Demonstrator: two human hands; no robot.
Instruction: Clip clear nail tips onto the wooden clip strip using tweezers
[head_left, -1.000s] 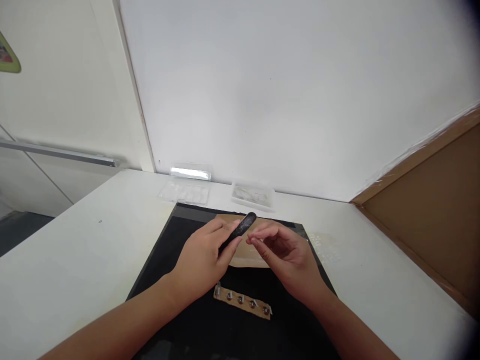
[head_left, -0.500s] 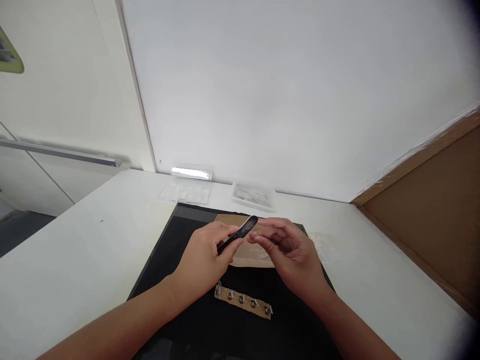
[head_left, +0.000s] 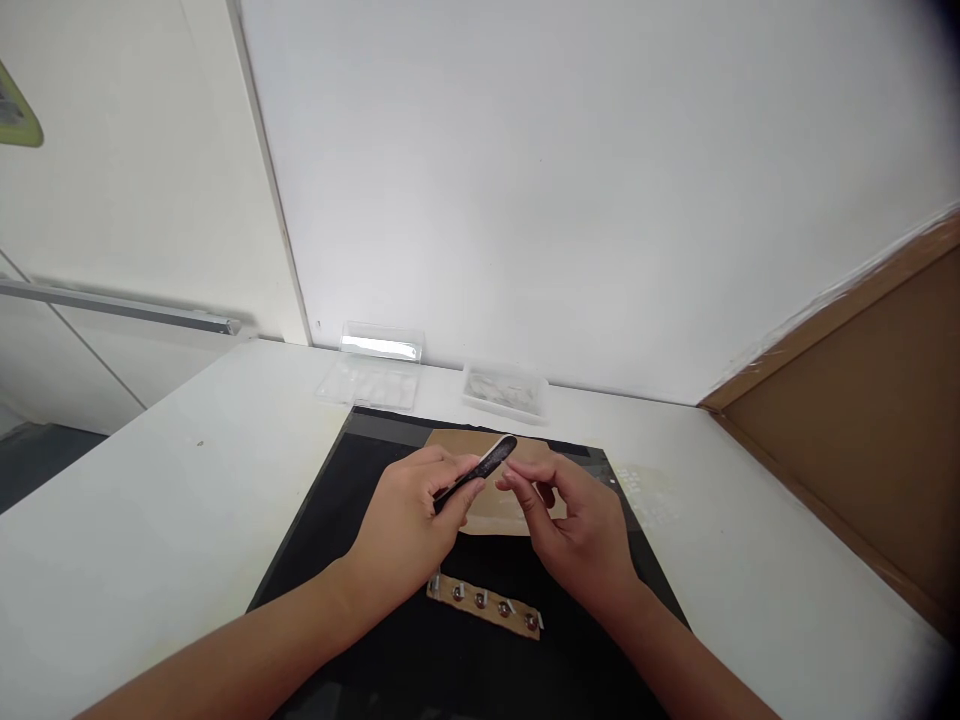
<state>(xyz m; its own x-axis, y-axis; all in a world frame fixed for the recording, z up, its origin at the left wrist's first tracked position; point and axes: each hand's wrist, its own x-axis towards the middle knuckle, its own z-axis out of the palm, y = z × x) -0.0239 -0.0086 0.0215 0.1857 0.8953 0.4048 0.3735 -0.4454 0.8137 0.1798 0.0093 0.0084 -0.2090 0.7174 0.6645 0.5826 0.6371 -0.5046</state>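
Note:
A slim dark file with a pale edge [head_left: 495, 458] is pinched in my left hand [head_left: 420, 505], its free end pointing up to the right. My right hand [head_left: 581, 515] is beside that end, thumb and fingertips pressed together; whatever they hold is too small to make out. Beneath both hands lies a brown paper sheet [head_left: 491, 515] on a black mat [head_left: 420, 650]. Nearer to me on the mat, a cardboard strip [head_left: 491, 604] carries several round shiny pieces with small pale tabs.
An open clear plastic case [head_left: 371, 382] and a white tray of pale pieces [head_left: 505, 392] stand by the back wall. Small pale dots on a clear sheet [head_left: 652, 505] lie right of the mat. A brown wooden panel [head_left: 862, 400] borders the right side.
The fingers of my right hand have curled inward, and its thumb and fingertips have come together near the file. My left hand has kept its grip on the file.

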